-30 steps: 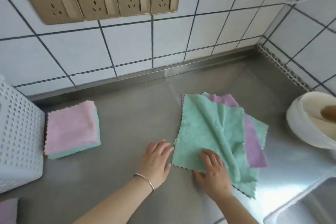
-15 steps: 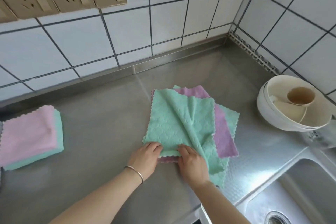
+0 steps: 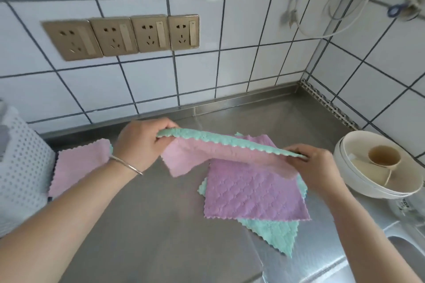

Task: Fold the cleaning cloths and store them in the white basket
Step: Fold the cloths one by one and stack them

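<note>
A two-sided cloth (image 3: 213,156), green on top and pink beneath, hangs stretched above the steel counter. My left hand (image 3: 140,145) pinches its left corner and my right hand (image 3: 315,167) pinches its right corner. Under it a purple cloth (image 3: 250,193) lies flat on a green cloth (image 3: 273,234). A folded pink cloth (image 3: 78,167) rests at the left beside the white basket (image 3: 20,167), a perforated container at the left edge, only partly in view.
White bowls with a small cup (image 3: 377,167) stand at the right. A sink corner (image 3: 411,257) shows at the bottom right. The tiled wall carries several gold sockets (image 3: 124,37). Cables (image 3: 340,7) hang at the top right.
Both hands took the near edge of the top green cloth and lifted it off the pile, showing its pink underside. The purple cloth beneath is now uncovered. The view tilted up.
</note>
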Tool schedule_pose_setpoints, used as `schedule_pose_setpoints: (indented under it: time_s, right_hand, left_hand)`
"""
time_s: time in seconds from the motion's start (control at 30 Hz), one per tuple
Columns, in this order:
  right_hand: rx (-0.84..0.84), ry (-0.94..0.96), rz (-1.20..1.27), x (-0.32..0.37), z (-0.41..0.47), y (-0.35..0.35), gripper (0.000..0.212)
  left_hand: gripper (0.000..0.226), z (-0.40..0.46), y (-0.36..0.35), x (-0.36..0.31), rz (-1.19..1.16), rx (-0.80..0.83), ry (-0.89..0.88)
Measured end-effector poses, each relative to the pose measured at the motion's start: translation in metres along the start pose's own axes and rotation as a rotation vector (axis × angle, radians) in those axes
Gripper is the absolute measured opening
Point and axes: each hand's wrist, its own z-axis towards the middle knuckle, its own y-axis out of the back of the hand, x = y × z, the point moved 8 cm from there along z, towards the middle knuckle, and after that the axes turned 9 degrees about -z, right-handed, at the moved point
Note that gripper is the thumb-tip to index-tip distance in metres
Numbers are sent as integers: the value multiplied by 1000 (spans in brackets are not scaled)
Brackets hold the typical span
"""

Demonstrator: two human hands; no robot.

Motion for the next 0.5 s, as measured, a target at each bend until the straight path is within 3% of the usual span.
schedule_pose_setpoints:
  time_s: [0.13, 0.23, 0.4, 0.5]
  right_hand:
    - [73, 26, 296, 59, 3, -7, 23]
    - [123, -31, 418, 89, 0, -42, 12]
    - [230, -59, 389, 131, -20, -109, 36]
    - [264, -33, 391, 153, -32, -123, 43]
  left_hand:
    - [7, -20, 78, 22, -183, -88, 143]
    - [16, -44, 102, 58, -209, -84, 305]
    - [44, -112, 127, 116, -295, -81, 550]
    - [27, -142, 157, 125, -398, -136, 611]
